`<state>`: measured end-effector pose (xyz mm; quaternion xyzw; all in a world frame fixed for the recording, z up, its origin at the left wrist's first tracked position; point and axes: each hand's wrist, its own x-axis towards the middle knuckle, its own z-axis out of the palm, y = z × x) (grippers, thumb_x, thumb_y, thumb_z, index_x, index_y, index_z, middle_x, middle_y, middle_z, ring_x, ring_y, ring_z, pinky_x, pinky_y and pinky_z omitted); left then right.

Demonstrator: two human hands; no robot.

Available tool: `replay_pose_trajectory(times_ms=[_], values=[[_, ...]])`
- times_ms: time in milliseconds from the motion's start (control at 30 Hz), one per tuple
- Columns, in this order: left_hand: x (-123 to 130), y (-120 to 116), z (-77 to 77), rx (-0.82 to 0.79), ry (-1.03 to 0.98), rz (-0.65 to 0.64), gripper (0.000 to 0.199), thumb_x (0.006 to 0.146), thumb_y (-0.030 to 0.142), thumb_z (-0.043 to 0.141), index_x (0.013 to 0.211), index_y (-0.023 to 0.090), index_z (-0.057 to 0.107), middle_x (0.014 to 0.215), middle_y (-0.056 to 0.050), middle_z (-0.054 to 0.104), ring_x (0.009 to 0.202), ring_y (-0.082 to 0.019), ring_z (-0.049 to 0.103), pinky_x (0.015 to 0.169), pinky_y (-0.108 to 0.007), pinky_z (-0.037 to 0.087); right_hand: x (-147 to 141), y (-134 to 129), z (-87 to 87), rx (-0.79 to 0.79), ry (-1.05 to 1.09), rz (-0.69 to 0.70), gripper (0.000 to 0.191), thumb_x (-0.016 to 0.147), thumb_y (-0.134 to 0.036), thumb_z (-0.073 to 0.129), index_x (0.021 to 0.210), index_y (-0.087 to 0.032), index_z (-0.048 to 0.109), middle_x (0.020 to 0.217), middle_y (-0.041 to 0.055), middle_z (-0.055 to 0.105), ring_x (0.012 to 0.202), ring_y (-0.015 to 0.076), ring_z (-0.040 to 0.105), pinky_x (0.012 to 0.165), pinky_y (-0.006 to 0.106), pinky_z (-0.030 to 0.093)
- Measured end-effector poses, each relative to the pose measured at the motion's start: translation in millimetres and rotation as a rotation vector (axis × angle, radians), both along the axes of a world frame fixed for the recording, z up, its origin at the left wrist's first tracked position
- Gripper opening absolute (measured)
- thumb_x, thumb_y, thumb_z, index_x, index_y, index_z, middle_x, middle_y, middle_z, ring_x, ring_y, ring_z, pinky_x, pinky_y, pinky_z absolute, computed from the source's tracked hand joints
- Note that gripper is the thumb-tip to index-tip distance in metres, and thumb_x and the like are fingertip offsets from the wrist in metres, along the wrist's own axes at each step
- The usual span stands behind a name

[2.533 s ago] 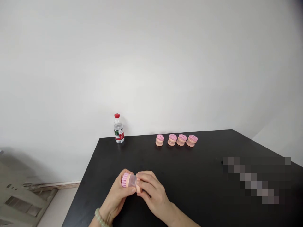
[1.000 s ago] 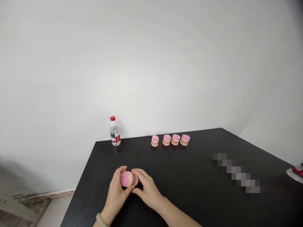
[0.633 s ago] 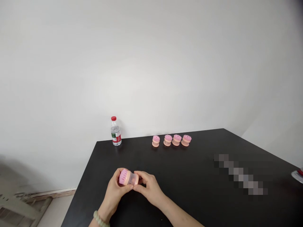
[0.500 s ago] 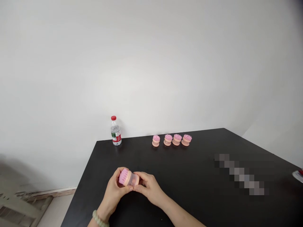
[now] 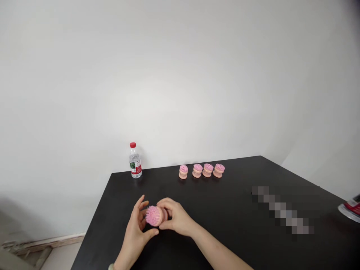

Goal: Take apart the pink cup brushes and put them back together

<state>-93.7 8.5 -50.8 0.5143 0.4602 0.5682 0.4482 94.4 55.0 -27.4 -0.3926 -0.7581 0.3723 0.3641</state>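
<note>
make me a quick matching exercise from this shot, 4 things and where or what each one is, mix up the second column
Things
1. water bottle
2. row of four scrub brushes
3. pink scrub brush
4. table top

Places and states
a. black
b. lined up along the far edge, right of the bottle
c. gripped by the right hand, with the left hand cupped beside it
d. upright near the far left corner

Right pairs: 1-d, 2-b, 3-c, 4-a

PLACE: indoor room, maybe a plain workroom | SIGNS: black table [image 5: 230,180] | white wall [image 5: 180,82]
</note>
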Motion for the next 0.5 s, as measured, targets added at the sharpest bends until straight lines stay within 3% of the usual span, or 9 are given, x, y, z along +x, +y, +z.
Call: replay_pose_trajectory(times_ms=[133,267,400,500], values=[[-6.4,7.1,-7.9,-0.036,-0.036,0.11,0.088,0.062,0.028,0.085,0.14,0.03,0.044,0.135,-0.011,0.053,0.115,-0.03,0.062,0.09,-0.044,0.059,0.8,47.1,-5.2,0.063,-0.046,-0.223,0.036,0.062,-0.008,0.079,0.093,-0.02,0.067,0.097,0.0002,0.063,0.085,0.018,0.062,0.075,0.028,0.049],[-6.2,4.9,-2.3,-0.118,0.019,0.161,0.078,0.063,0.038,0.084,0.133,0.025,0.051,0.13,-0.013,0.057,0.107,-0.03,0.065,0.085,-0.043,0.061,4.3,96.4,-12.0,0.084,-0.143,-0.393,0.021,0.076,-0.018,0.077,0.093,-0.017,0.065,0.09,0.0008,0.064,0.083,0.0188,0.062,0.078,0.032,0.051],[-2.6,1.9,1.6,-0.139,0.028,0.2,0.075,0.062,0.045,0.083,0.128,0.021,0.056,0.126,-0.014,0.061,0.103,-0.03,0.068,0.08,-0.039,0.061,3.7,127.3,-21.3,0.08,-0.251,-0.505,0.024,0.095,-0.032,0.066,0.112,-0.015,0.064,0.112,0.0065,0.067,0.098,0.0215,0.066,0.086,0.041,0.056],[-3.6,2.9,1.5,-0.14,0.024,0.229,0.076,0.062,0.049,0.081,0.128,0.021,0.057,0.127,-0.014,0.061,0.103,-0.03,0.068,0.078,-0.039,0.061,3.0,138.4,-27.3,0.063,-0.299,-0.585,0.03,0.098,-0.033,0.062,0.123,-0.017,0.061,0.124,0.0089,0.064,0.106,0.0237,0.066,0.09,0.045,0.057]])
